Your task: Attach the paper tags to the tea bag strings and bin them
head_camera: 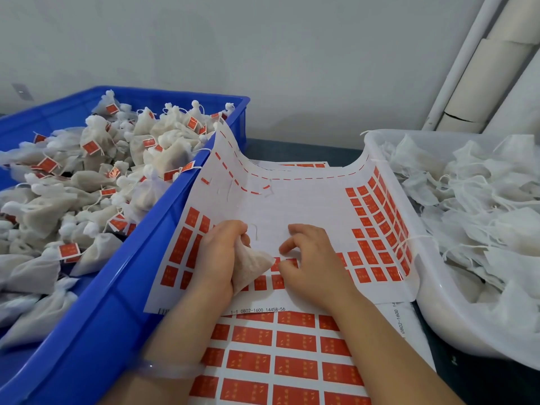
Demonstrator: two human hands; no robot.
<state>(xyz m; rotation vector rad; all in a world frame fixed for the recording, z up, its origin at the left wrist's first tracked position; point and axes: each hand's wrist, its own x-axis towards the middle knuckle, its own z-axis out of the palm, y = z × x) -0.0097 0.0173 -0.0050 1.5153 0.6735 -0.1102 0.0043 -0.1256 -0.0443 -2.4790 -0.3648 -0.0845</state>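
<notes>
Tea bag | white mesh, pale filling | held in left hand

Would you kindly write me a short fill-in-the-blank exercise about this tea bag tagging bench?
1. Tea bags with red paper tags lie in the ____ plastic crate.
2. The left hand, not the ____ one, grips a white mesh tea bag.
3. Untagged white tea bags fill the ____ plastic tub.
4. The right hand touches the white sheet of red stickers lying ____ the two containers.
Missing words: blue; right; white; between.
</notes>
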